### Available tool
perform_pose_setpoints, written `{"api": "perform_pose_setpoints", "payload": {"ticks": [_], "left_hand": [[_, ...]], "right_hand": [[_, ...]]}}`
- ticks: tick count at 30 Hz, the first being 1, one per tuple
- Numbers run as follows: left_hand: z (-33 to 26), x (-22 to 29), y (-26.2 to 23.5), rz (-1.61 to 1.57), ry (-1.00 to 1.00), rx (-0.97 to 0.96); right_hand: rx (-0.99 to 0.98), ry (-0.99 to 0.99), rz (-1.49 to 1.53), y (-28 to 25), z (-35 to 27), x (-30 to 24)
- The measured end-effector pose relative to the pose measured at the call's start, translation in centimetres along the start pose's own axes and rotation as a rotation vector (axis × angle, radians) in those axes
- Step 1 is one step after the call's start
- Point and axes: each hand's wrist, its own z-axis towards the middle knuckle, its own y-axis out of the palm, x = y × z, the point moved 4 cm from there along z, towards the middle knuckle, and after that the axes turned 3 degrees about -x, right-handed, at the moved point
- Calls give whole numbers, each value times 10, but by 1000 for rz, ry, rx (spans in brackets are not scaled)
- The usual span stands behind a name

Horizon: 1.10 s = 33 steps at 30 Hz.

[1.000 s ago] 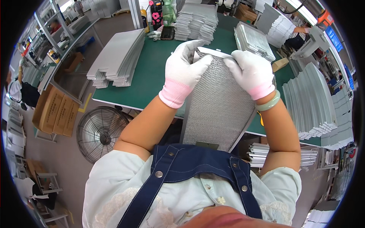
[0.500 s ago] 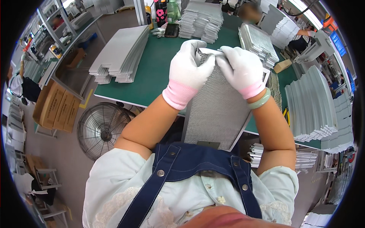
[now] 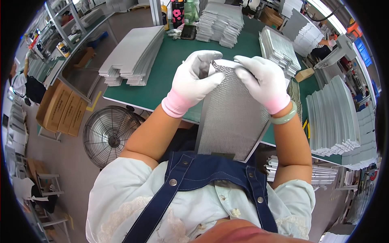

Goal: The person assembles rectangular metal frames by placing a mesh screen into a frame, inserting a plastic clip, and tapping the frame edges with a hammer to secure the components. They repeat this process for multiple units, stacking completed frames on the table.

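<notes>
The grey mesh sheet (image 3: 233, 113) is in front of the person's tummy, with its near end close to the blue apron (image 3: 210, 174) and its far end over the green worktop (image 3: 162, 67). A thin grey strip (image 3: 201, 131) runs down the sheet's left side, so that side looks done, and its right side has a pale edge too. A white strip (image 3: 227, 63) sits across the sheet's far end, but I cannot tell if it is all the way on. The left hand (image 3: 219, 67) curls around the sheet's far left corner, thumb and fingers apart; I cannot tell if it grips. The right hand (image 3: 237, 66) pinches the white strip near the sheet's far right corner. Left of the sheet is a pile of flat panels (image 3: 131, 48); past it is a mesh stack (image 3: 221, 22).
</notes>
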Motion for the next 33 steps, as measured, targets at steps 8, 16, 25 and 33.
{"api": "perform_pose_setpoints", "payload": {"ticks": [8, 16, 25, 33], "left_hand": [[-10, 10, 5, 240, 80, 83], [-6, 7, 3, 446, 72, 109], [-2, 40, 45, 946, 491, 103], [72, 82, 131, 1303, 1076, -570]], "right_hand": [[92, -91, -177, -3, -5, -17], [78, -73, -200, 9, -6, -13], [352, -43, -120, -40, -11, -11], [678, 292, 511, -44, -98, 9]]}}
